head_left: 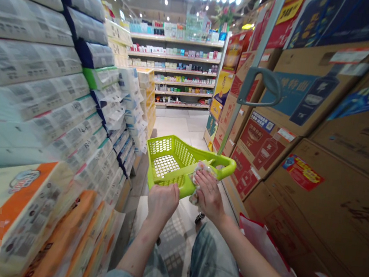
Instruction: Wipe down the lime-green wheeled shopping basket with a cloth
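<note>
On the near side of the green basket, left grip clasps the handle; just rightward, right grip holds cloth

Ahead of the green cart, a strip of floor ran open to the far shelves. Stacked paper packs walled off the left, and piled cardboard boxes closed the right. A metal pole with a grey handle rose on the cart's right, in the way of a straight reach to the boxes behind; its foot was hard to make out. The cart's top lay open from above, its near edge taken up by the left hand and right hand.
</note>
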Demonstrator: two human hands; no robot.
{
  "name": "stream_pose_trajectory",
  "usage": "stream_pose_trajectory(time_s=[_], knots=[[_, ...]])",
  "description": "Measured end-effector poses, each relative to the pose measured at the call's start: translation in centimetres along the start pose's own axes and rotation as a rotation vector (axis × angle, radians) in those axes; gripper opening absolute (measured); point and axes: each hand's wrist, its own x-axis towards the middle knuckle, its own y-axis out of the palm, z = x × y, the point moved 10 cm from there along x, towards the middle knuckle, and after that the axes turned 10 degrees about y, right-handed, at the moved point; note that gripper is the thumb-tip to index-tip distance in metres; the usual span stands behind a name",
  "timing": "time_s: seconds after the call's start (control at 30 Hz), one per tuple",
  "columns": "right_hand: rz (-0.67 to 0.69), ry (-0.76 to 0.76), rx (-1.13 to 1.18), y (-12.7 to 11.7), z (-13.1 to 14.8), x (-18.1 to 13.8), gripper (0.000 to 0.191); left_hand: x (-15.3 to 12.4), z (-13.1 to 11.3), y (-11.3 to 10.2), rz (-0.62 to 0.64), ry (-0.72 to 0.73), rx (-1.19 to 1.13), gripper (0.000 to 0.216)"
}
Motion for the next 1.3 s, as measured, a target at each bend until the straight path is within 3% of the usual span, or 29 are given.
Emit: stream_pose_trajectory(time_s=[0.07,0.13,0.3,0.4,0.53,0.67,0.8,0.9,1.0,1.17,1.3], knots=[[0.041,-0.035,-0.004,-0.1,-0.7,0.3,0.047,-0.1,0.1,-0.1,-0.012,0.015,0.022,0.057],[0.037,-0.005,-0.020,-0.8,-3.0,0.5,0.045,-0.2,0.2,-0.1,-0.011,0.020,0.035,0.055],[-0.043,0.235,-0.150,-2.8,-11.1,0.6,0.040,-0.2,0.3,0.2,-0.003,0.009,0.028,0.054],[-0.033,0.345,-0.198,-2.9,-12.8,1.1,0.037,0.0,0.0,0.1,-0.011,0.009,0.017,0.051],[-0.009,0.407,-0.116,-2.1,-10.2,2.6,0.037,0.3,-0.6,0.1,-0.042,0.006,0.000,0.049],[-0.003,0.319,-0.036,-1.0,-5.5,3.6,0.035,0.4,-1.0,0.4,-0.049,0.001,-0.001,0.049],[0.070,0.196,0.028,0.0,-2.5,3.3,0.036,0.2,-0.8,0.3,-0.061,0.002,-0.037,0.047],[0.183,0.095,0.048,0.2,-2.0,2.7,0.041,0.0,-0.5,-0.1,-0.087,0.030,-0.113,0.042],[0.235,0.066,0.024,-0.3,-3.6,2.1,0.048,-0.2,0.0,-0.9,-0.141,0.080,-0.228,0.034],[0.018,0.245,-0.043,-1.8,-6.9,0.7,0.040,-0.2,2.4,-1.1,-0.172,0.030,-0.301,0.032],[-0.122,0.278,-0.012,-1.1,-4.4,-1.0,0.045,0.4,3.0,0.7,-0.083,-0.007,-0.298,0.041]])
